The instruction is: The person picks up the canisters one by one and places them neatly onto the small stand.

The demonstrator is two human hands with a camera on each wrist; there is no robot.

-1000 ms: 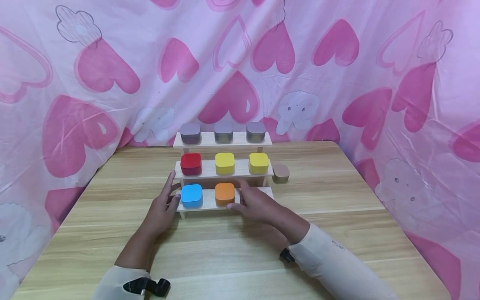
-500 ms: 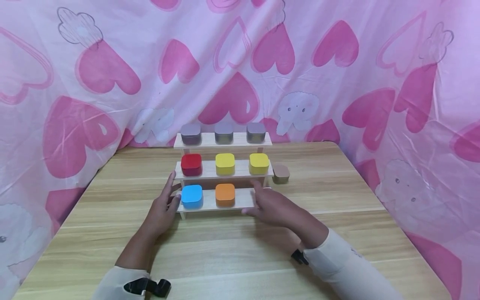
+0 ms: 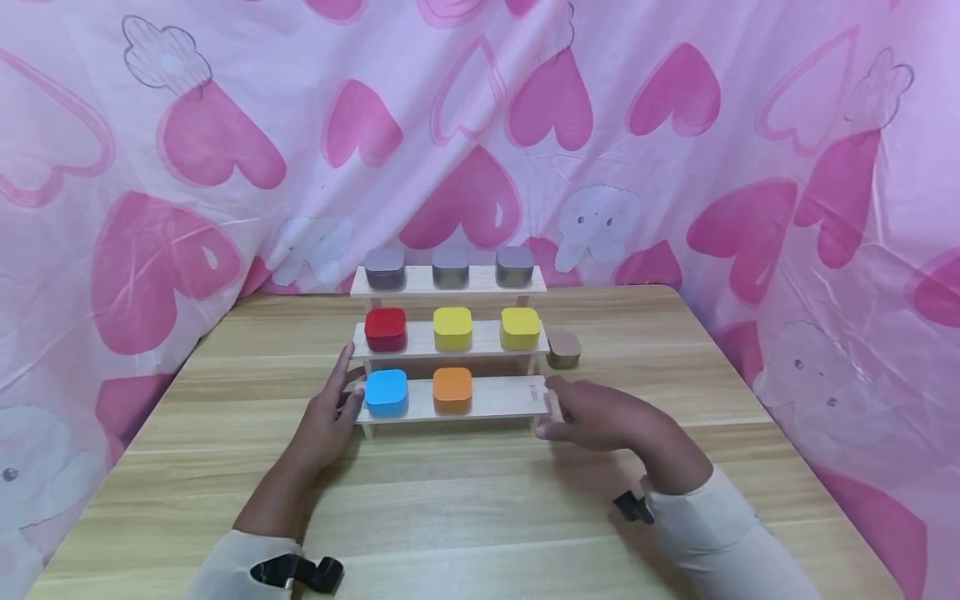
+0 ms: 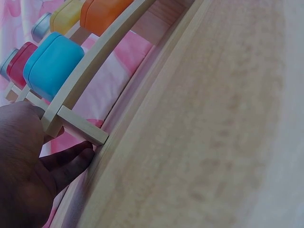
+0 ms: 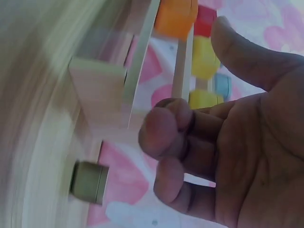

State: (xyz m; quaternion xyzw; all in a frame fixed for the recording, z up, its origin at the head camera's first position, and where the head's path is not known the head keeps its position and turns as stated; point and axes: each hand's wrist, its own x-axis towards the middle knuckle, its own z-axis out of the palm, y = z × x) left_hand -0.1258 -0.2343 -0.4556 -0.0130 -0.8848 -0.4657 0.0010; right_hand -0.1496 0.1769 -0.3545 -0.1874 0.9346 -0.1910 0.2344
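Blue box (image 3: 387,393) and orange box (image 3: 452,391), small with rounded corners, sit on the low front wooden shelf (image 3: 502,398). At this shelf's left end is my left hand (image 3: 324,425), its index finger reaching up by the middle shelf (image 3: 486,340). In the left wrist view, the left hand's fingertips (image 4: 85,153) are right by the shelf's leg. My right hand (image 3: 600,414) is at the front shelf's right end with thumb and index finger apart. The right wrist view shows this hand's fingers (image 5: 159,130) loosely bent, holding nothing.
On the middle shelf stand a red box (image 3: 386,330) and two yellow boxes (image 3: 453,329). The rear shelf (image 3: 480,282) carries three grey boxes (image 3: 451,268). A brownish box (image 3: 564,350) rests on the wooden table (image 3: 450,517) to the right. Behind hangs a pink curtain (image 3: 420,75).
My right hand has moved right, from beside the orange box to the front shelf's right end, uncovering the shelf's right part. The left hand has stayed at the left end.
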